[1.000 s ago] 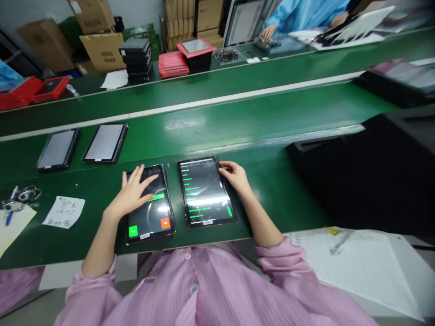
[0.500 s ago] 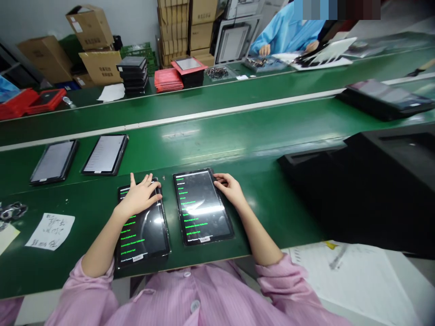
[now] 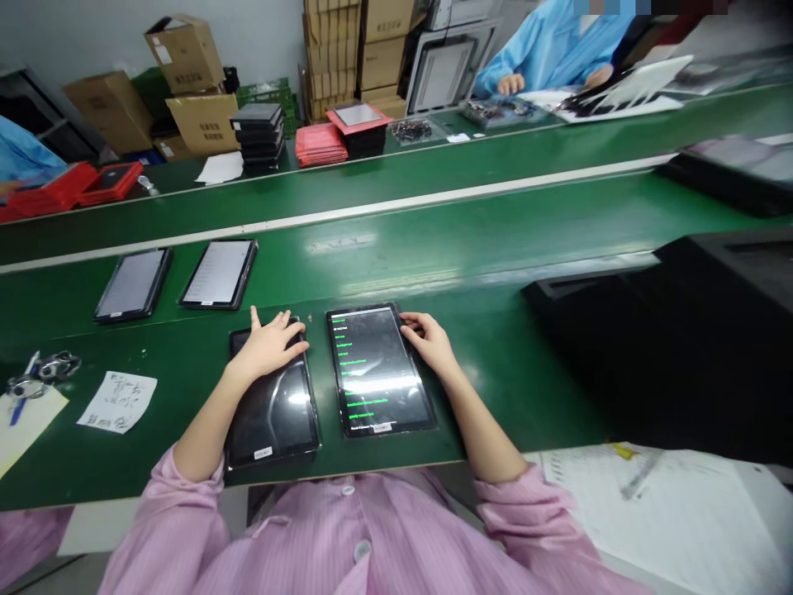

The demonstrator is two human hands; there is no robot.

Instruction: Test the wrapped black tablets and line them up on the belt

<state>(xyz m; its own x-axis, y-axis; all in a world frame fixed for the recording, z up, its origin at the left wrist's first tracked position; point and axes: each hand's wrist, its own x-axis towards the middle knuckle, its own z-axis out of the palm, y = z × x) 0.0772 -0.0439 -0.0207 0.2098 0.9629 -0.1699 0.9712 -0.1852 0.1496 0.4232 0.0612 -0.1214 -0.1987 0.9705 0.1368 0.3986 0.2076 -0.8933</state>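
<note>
Two tablets lie flat, side by side, on the green bench in front of me. My left hand [image 3: 270, 347] rests across the upper part of the left tablet [image 3: 276, 420] with its fingers spread, reaching to the top and right edges; its screen is dark. The right tablet [image 3: 379, 368] shows a list of green text lines on black. At that tablet's upper right edge, my right hand [image 3: 429, 340] has its bent fingers and thumb closed against the side. Both tablets have a small white label at the lower edge.
Two more tablets with pale screens, one [image 3: 133, 283] left of the other [image 3: 219, 273], lie farther back. A handwritten note [image 3: 117, 402] is on the left. A large black box [image 3: 669, 347] stands right. Across the bench, a person in blue [image 3: 557, 49] works beside stacked cartons [image 3: 331, 62].
The left tablet's screen has gone from green text lines to dark. The right tablet still shows its list. The whole view has shifted slightly; both hands keep their places on the tablets.
</note>
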